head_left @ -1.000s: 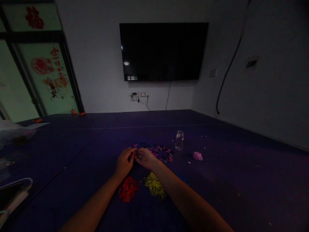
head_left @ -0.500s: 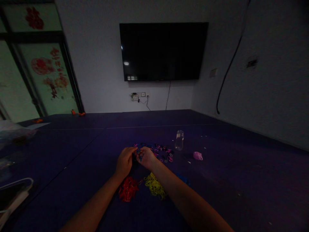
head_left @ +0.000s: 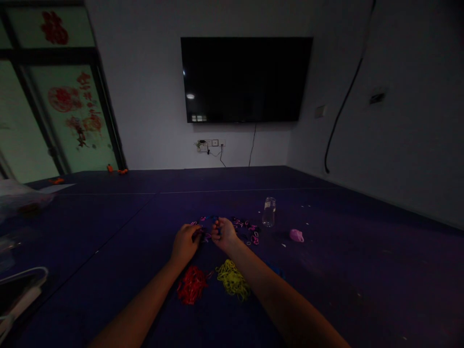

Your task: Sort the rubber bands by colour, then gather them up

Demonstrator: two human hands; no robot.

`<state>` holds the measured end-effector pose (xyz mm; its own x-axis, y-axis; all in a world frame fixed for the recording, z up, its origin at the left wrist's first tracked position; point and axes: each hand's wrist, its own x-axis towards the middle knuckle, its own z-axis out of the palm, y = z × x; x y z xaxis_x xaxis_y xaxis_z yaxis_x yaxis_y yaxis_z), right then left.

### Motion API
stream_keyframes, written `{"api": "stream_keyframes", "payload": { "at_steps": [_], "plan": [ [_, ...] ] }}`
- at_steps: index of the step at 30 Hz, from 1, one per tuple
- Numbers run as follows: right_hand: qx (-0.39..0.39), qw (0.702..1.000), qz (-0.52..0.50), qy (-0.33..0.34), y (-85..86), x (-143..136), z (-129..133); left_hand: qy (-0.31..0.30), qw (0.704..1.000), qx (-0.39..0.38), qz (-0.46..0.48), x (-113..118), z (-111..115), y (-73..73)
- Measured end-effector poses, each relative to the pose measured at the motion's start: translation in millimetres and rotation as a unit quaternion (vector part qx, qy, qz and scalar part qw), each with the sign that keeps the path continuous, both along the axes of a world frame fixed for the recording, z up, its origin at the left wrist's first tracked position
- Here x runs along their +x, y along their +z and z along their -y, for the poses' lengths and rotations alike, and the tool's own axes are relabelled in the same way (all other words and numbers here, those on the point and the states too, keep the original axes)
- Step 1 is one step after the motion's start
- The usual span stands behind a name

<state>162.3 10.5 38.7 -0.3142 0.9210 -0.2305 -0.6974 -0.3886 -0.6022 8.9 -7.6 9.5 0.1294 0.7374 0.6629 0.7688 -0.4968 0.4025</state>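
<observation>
Both hands at work over the purple surface [head_left: 145, 222], and here's the left hand [head_left: 185, 244], palm down, its fingers bent close together at the near edge of the scattered pink and dark loops [head_left: 253, 227]; whether they pinch one, I cannot tell in this dim light. Just beside it, the right hand [head_left: 225, 235] is turned up, fingers curled narrow around small blue pieces [head_left: 219, 232], with those loops spreading out behind it and off to its right. Closer in, between the forearms, lie the red heap [head_left: 192, 285] and, near it, the yellow heap [head_left: 233, 279] of tangled bands; a blue heap [head_left: 276, 268] peeks out beyond the right forearm. Over to the right, a clear jar [head_left: 268, 212] stands upright, a pink object [head_left: 296, 235] near it.
</observation>
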Motion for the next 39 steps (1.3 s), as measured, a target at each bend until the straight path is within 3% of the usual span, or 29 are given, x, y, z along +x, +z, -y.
{"api": "stream_keyframes", "payload": {
  "at_steps": [6, 12, 22, 26, 35, 39],
  "plan": [
    [-0.031, 0.999, 0.032, -0.006, 4.7, -4.2, 7.4, -0.023, 0.998, -0.050, -0.031, 0.1, 0.1, -1.3],
    [-0.001, 0.986, 0.168, 0.001, 5.2, -4.6, 9.1, -0.016, 0.998, -0.043, -0.042, -0.6, -0.3, -0.7],
    [0.184, 0.901, 0.394, -0.004, -10.4, -13.3, 9.4, -0.070, 0.995, 0.037, 0.056, -0.6, -1.5, -2.3],
    [0.192, 0.893, 0.406, -0.003, -12.8, -13.9, 7.3, -0.083, 0.993, 0.045, 0.066, -0.1, -0.7, -1.4],
    [0.187, 0.908, 0.374, 0.000, -18.5, -12.2, 5.1, -0.077, 0.994, 0.041, 0.070, 1.7, 3.1, 1.4],
    [0.188, 0.907, 0.372, -0.058, 2.0, -5.0, 4.1, -0.060, 0.995, 0.021, 0.082, 2.4, 4.4, 2.8]
  ]
}}
